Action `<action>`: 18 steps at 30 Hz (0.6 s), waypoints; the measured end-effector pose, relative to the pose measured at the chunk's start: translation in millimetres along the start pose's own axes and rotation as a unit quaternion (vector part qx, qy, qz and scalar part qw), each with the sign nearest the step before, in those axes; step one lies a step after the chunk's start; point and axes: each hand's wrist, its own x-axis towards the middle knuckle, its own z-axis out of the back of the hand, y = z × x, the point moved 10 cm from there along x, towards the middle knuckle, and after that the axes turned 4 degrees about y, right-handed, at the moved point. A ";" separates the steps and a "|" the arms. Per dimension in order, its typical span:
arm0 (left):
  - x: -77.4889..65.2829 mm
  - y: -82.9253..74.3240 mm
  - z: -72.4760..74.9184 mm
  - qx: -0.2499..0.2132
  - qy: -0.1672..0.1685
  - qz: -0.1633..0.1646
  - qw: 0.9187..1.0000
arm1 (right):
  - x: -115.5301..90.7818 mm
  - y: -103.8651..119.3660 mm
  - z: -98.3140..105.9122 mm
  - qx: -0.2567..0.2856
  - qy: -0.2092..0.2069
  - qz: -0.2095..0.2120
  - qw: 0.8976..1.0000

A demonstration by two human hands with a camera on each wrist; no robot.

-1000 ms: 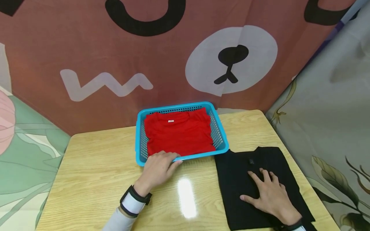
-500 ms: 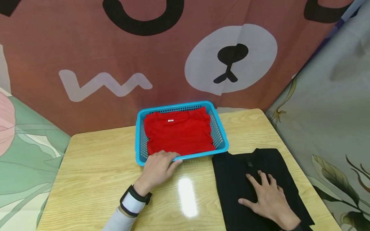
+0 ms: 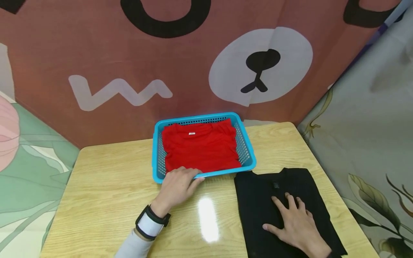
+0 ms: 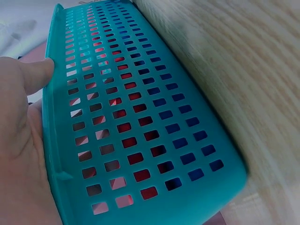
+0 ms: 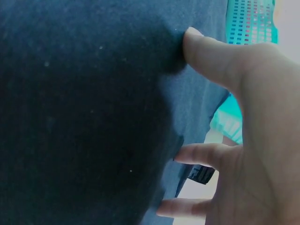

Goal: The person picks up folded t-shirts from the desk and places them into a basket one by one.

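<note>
A blue plastic basket point(image 3: 252, 157) with perforated sides holds a folded red T-shirt point(image 3: 201, 148), its small white label showing at the collar. My left hand point(image 3: 177, 186) grips the basket's near rim, thumb outside and fingers over the edge; the left wrist view shows the thumb against the perforated wall point(image 4: 140, 112). To the right lies a folded black T-shirt point(image 3: 258, 200) with a dark label at its neck. On it rests my right hand point(image 3: 295, 224), fingers spread and fingertips touching the cloth. In the right wrist view the dark fabric point(image 5: 84, 112) fills the left side.
Both things lie on a light wood-grain table point(image 3: 106, 193) with rounded far corners. Behind it hangs a brown cloth point(image 3: 129, 64) with a cartoon face. A grey leaf-patterned cloth point(image 3: 364, 132) borders the right side, and a green floral one point(image 3: 38, 172) the left.
My right hand has slid the black T-shirt slightly left and toward the near edge. The left hand keeps its hold on the basket, which stays in place.
</note>
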 end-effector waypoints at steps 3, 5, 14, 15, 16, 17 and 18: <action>0.1 -0.3 0.2 0.000 0.001 0.000 1.000 | -1.2 6.2 -0.6 -0.001 -0.001 0.003 1.000; 0.1 -0.3 0.6 -0.001 -0.001 0.001 1.000 | -1.3 9.7 -1.4 -0.003 -0.001 0.003 1.000; -0.3 -0.4 1.0 0.003 -0.010 0.001 1.000 | -2.6 28.9 -6.9 -0.015 0.020 -0.001 1.000; -0.3 -0.4 1.1 0.004 -0.009 0.001 1.000 | -2.7 31.5 -6.5 -0.017 0.021 -0.002 1.000; -0.3 -0.5 1.1 0.004 -0.008 0.001 1.000 | -2.9 34.2 -6.1 -0.018 0.023 -0.003 1.000; -0.2 -0.4 0.9 0.002 -0.007 0.002 1.000 | -3.1 37.0 -5.7 -0.019 0.023 -0.003 1.000; -0.1 -0.4 0.9 0.002 -0.006 0.002 1.000 | -3.1 39.7 -5.6 -0.020 0.025 -0.004 0.999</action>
